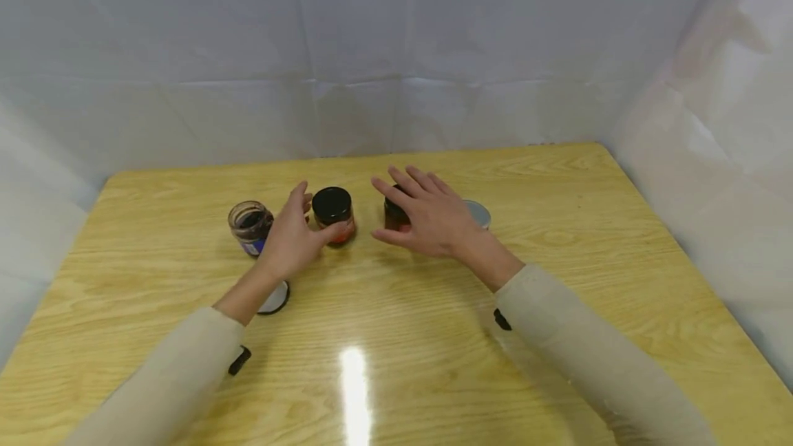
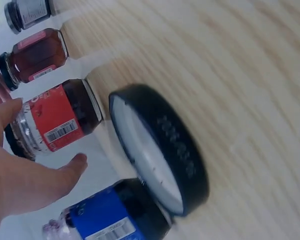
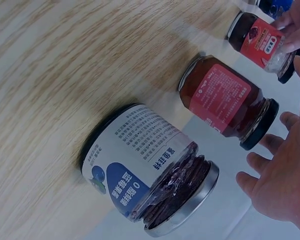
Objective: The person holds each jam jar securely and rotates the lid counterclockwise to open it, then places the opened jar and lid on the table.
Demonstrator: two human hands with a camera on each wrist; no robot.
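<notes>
My left hand point(image 1: 290, 236) is beside a red-labelled glass jar with a black lid point(image 1: 332, 205), its thumb overlapping the jar's front in the head view. In the left wrist view the thumb and a finger spread on either side of that red-labelled jar point(image 2: 57, 120), with a gap at the thumb. The right hand point(image 1: 427, 215), fingers spread, reaches over a dark red jar point(image 3: 217, 97) with a pink-red label and black lid. In the right wrist view its fingertips are near that lid. Both black-lidded jars stand upright.
An uncovered blue-labelled jar point(image 1: 250, 222) with dark contents stands left of the left hand. Its front side has a black-rimmed lid point(image 2: 155, 145) lying inside up. Behind the right wrist is a white-and-blue-labelled blueberry jam jar point(image 3: 135, 155) with a silver lid. White sheeting point(image 1: 359, 115) borders the wooden table point(image 1: 434, 363).
</notes>
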